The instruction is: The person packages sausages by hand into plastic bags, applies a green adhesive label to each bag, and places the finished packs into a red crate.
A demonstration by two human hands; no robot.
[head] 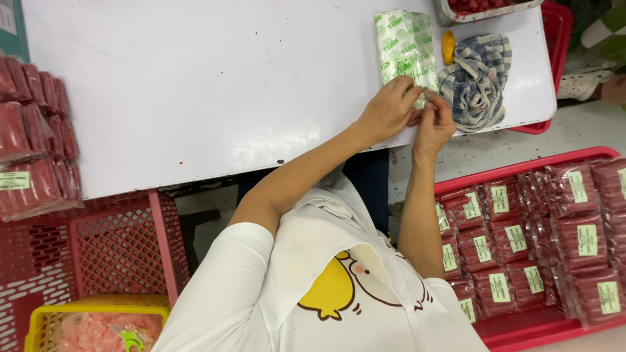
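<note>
A flat stack of white plastic bags with green print [403, 45] lies on the white table [195, 91] towards its right end. My left hand [386, 111] and my right hand [433, 124] meet at the stack's near end. The fingertips of both pinch the edge of a bag there. My forearms reach over the table's near edge from my white shirt below.
A crumpled blue-and-white cloth [476, 78] and a small yellow object [448, 47] lie right of the bags. A metal tray of red meat [482, 8] sits at the far edge. Sealed meat packs fill a red crate [541, 228] on the right and pile up at left [32, 137]. A yellow basket [98, 322] stands below.
</note>
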